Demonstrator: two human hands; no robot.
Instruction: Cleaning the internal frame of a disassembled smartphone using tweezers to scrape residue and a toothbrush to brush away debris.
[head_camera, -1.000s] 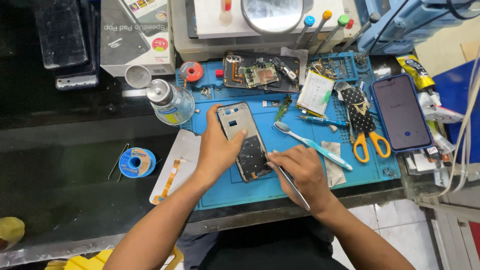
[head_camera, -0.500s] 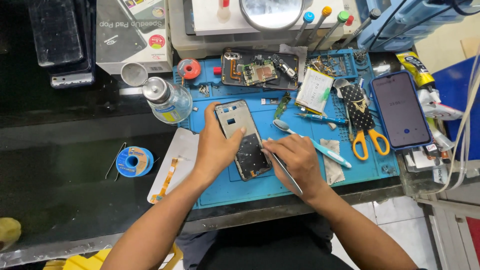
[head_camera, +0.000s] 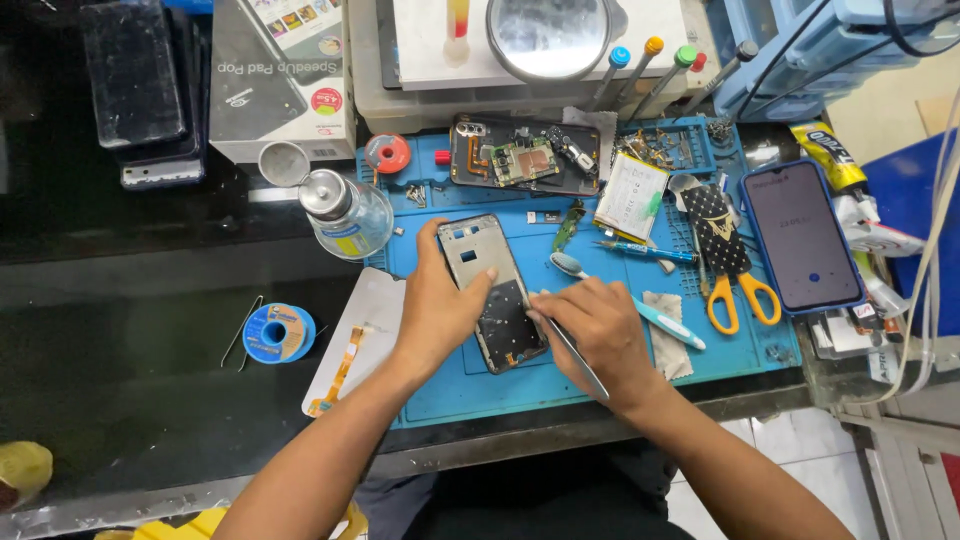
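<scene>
A stripped phone frame (head_camera: 492, 285) lies on the blue work mat (head_camera: 520, 395). My left hand (head_camera: 437, 305) grips its left edge, thumb across the middle. My right hand (head_camera: 598, 335) sits at the frame's right side and pinches a thin metal tool (head_camera: 572, 357), whose tip touches the frame's right edge. The lower half of the frame is dark, the upper half is bare metal with cut-outs.
On the mat lie another opened phone with its circuit board (head_camera: 525, 155), a battery (head_camera: 630, 195), yellow-handled scissors (head_camera: 728, 265), a toothbrush (head_camera: 640, 305) and small screws. A whole phone (head_camera: 802, 235) rests at the right. A clear bottle (head_camera: 345, 212), solder spool (head_camera: 274, 332) and white panel (head_camera: 355, 340) sit left.
My right hand has slid slightly up along the frame's right edge with the tool. My left hand keeps its grip on the frame.
</scene>
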